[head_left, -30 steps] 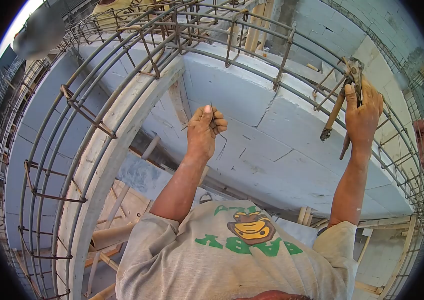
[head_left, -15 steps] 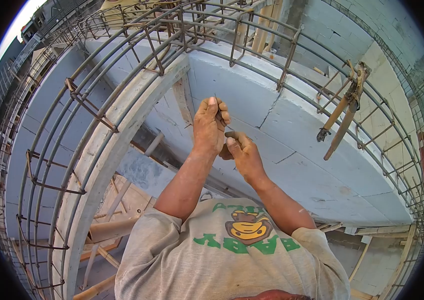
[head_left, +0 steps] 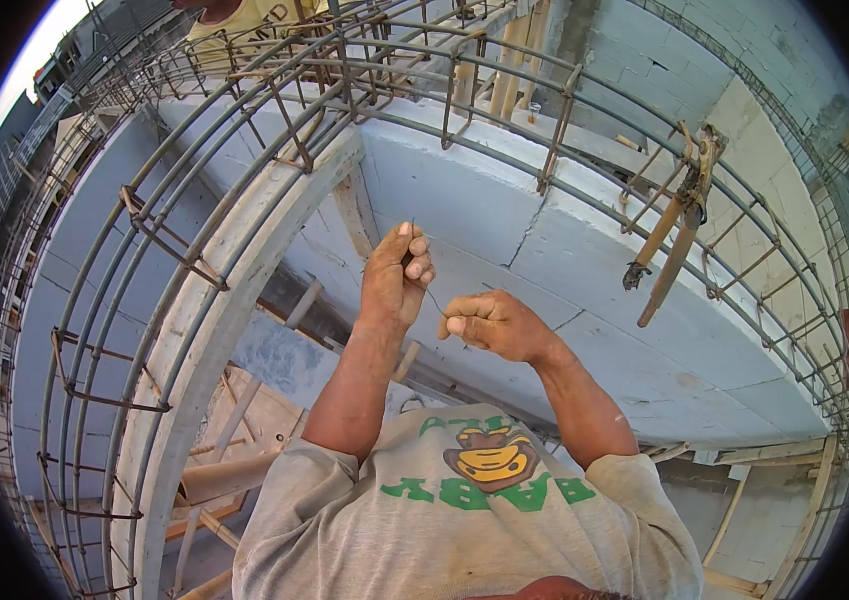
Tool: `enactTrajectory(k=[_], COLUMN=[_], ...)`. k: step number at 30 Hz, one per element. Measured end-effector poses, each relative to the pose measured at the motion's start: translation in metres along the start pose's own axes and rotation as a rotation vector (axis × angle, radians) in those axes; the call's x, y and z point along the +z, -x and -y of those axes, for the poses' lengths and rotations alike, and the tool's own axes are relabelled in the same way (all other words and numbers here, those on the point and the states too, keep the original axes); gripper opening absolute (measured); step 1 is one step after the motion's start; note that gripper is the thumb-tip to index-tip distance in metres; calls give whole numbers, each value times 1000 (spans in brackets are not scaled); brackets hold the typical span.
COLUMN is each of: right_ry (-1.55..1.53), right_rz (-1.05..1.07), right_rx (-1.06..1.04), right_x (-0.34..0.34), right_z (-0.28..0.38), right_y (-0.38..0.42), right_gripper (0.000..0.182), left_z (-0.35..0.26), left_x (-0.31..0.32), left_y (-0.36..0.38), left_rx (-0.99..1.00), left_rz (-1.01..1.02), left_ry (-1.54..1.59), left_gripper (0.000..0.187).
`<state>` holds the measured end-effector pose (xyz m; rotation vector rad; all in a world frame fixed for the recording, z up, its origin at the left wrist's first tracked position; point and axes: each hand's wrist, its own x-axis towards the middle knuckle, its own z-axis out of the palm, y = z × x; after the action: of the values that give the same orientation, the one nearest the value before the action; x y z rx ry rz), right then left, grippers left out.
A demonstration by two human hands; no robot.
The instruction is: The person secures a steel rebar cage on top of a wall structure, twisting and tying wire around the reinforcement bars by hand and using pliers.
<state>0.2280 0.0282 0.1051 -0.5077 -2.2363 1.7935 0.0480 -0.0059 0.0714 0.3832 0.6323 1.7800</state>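
A thin dark tie wire runs between my two hands, in front of the pale block wall. My left hand is closed around its upper part, thumb up, and a short end pokes out above the thumb. Lower and to the right, my right hand pinches the wire's lower part between thumb and fingers. Both hands are apart from the steel bars. A rusty pair of pincers hangs over the rebar cage at the right, handles pointing down.
The curved rebar cage arches across the front and down the left beside a pale curved beam edge. Below me are timber props and boards. Another person in a yellow shirt is at the far upper left. Block walls stand behind.
My hands have moved apart, the right one lower and to the right, so more wire shows between them. The view has shifted slightly, and more of the other person shows.
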Motion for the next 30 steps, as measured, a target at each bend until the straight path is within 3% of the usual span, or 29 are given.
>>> enactTrajectory(k=[3, 6, 9, 12, 15, 18, 21, 24, 27, 30], right_ry=[-189, -192, 44, 138, 55, -136, -282, -304, -25, 278], right_rz=[-201, -525, -722, -537, -92, 108, -27, -380, -611, -621], right_rx=[-98, -64, -88, 8, 71, 67, -206, -236, -172, -170], right_x=[7, 4, -1, 5, 12, 2, 10, 19, 17, 22], right_z=[1, 3, -21, -30, -15, 17, 17, 22, 19, 7], right_y=[4, -4, -19, -25, -20, -10, -9, -15, -25, -37], right_gripper=[31, 30, 29, 27, 20, 22, 24, 24, 23, 23], left_z=[-7, -14, -15, -13, -12, -18, -27, -36, -43, -45], left_x=[4, 18, 25, 19, 3, 4, 7, 8, 13, 19], left_y=[-4, -1, 1, 2, 2, 9, 12, 11, 16, 22], left_rx=[68, 188, 285, 277, 200, 135, 165, 306, 466, 562], left_rz=[3, -52, -26, -8, -34, -24, 14, 2, -12, -6], left_ry=[39, -66, -210, -238, -163, -61, -1, -40, -199, -349], left_gripper=[18, 20, 21, 21, 22, 22, 21, 21, 21, 22])
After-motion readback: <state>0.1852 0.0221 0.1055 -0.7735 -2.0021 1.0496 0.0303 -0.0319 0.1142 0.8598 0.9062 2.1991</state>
